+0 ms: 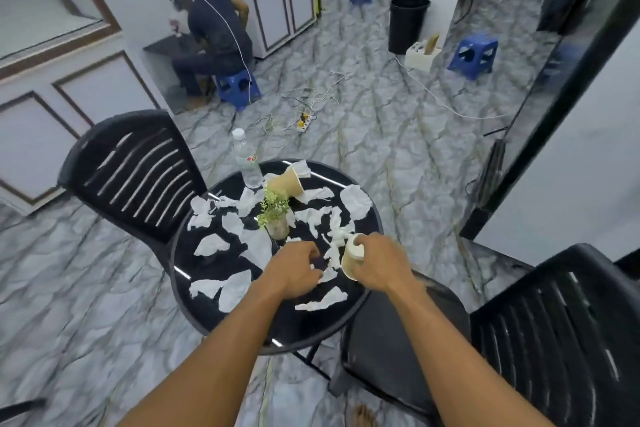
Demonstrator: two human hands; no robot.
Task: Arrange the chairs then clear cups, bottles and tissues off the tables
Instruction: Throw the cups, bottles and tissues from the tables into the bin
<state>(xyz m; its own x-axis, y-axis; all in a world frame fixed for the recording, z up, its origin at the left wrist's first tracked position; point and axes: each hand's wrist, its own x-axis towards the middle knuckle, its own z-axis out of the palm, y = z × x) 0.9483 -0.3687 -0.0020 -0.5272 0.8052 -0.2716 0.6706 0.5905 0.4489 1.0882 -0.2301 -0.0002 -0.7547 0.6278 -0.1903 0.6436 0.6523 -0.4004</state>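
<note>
You see a glossy black table (194, 274) strewn with crumpled paper tissues (211, 245) beside a clear plastic bottle (247, 163).

On the tabletop (311, 324) tissues (211, 244) lie scattered around a plant pot (277, 227) at the middle, a tipped cup (287, 181) just behind it, a bottle (247, 166) at the far left edge, a second cup (350, 262) in the right hand (379, 265) near the front, with one chair (131, 170) behind-left and another chair (554, 333) near-right

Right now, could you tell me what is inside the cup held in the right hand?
Crumpled white tissue shows at the mouth of the cup that the right hand grips; anything deeper is hidden.
</note>
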